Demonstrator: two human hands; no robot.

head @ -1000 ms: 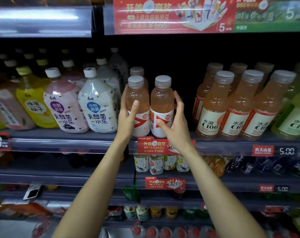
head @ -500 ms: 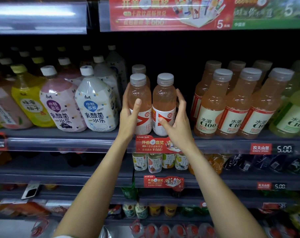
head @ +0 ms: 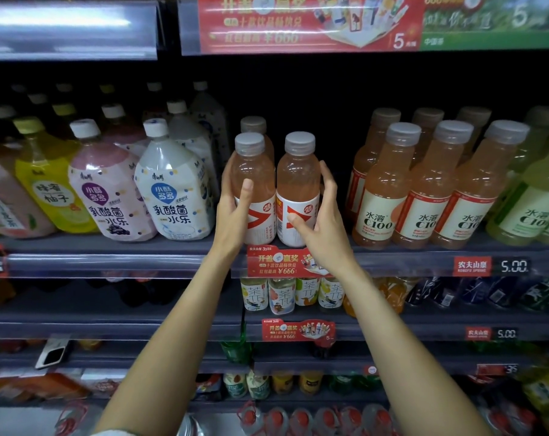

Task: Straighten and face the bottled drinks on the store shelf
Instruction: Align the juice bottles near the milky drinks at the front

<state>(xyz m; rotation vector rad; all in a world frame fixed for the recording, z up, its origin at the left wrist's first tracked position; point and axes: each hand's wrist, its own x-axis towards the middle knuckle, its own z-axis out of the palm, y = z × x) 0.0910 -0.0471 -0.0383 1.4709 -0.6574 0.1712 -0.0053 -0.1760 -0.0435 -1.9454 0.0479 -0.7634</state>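
On the store shelf (head: 109, 247), the left hand (head: 235, 212) wraps the left pink bottle (head: 255, 184) and the right hand (head: 322, 228) wraps the right pink bottle (head: 298, 187), standing side by side.

Red promo banner (head: 307, 23) overhead; price tag (head: 513, 266) on shelf edge, right.

"C100" on peach bottle labels (head: 374, 222), "5.00" on shelf price tag (head: 514, 266), "¥666" on red promo tag (head: 282, 263)

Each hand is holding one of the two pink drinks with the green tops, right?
Not quite: the tops are grey, not green. The head view shows the left hand holding the left pink bottle and the right hand holding the right pink bottle, both standing at the front edge of the shelf.
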